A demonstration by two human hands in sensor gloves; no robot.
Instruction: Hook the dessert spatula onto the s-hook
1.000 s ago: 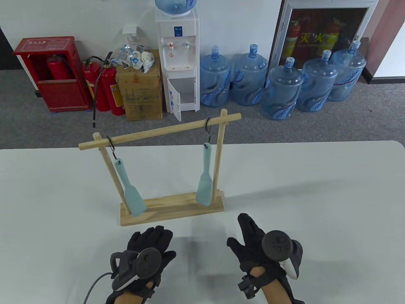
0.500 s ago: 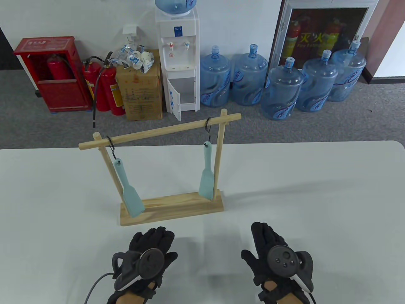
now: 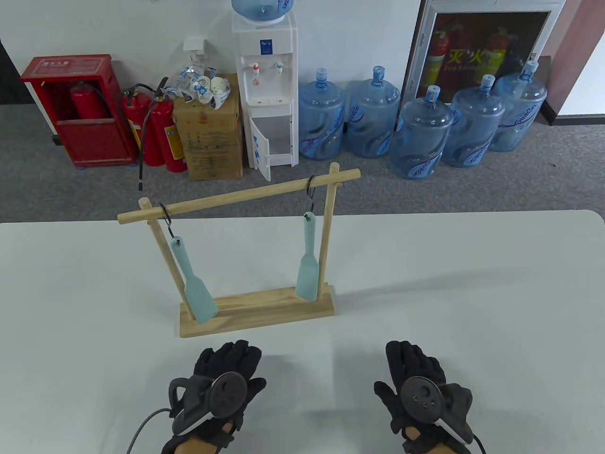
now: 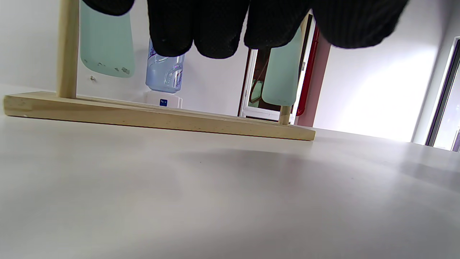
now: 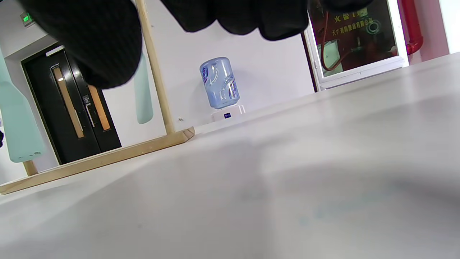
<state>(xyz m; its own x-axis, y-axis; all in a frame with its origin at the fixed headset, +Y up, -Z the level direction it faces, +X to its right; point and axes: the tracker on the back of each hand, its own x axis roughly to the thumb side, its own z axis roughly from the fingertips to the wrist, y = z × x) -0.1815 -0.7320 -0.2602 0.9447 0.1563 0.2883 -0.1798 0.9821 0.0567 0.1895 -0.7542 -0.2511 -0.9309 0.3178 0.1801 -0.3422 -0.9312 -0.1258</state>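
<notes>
A wooden rack [image 3: 257,309] stands mid-table with two black s-hooks on its crossbar. A pale teal dessert spatula [image 3: 193,283] hangs from the left s-hook [image 3: 166,218]. A second teal spatula [image 3: 307,265] hangs from the right s-hook [image 3: 311,191]. Both spatulas also show in the left wrist view [image 4: 106,46] [image 4: 282,77]. My left hand [image 3: 227,366] is empty in front of the rack's base, fingers stretched out. My right hand [image 3: 413,366] is empty to the right of it, near the front edge, fingers extended.
The white table [image 3: 472,293] ends just behind the rack. Beyond it on the floor are a water dispenser [image 3: 267,90], several blue water jugs [image 3: 420,132], a cardboard box [image 3: 208,137] and red fire extinguishers [image 3: 160,132].
My right hand has drawn back toward the front edge and to the right. The right spatula swings slightly on its hook. My left hand has barely moved.
</notes>
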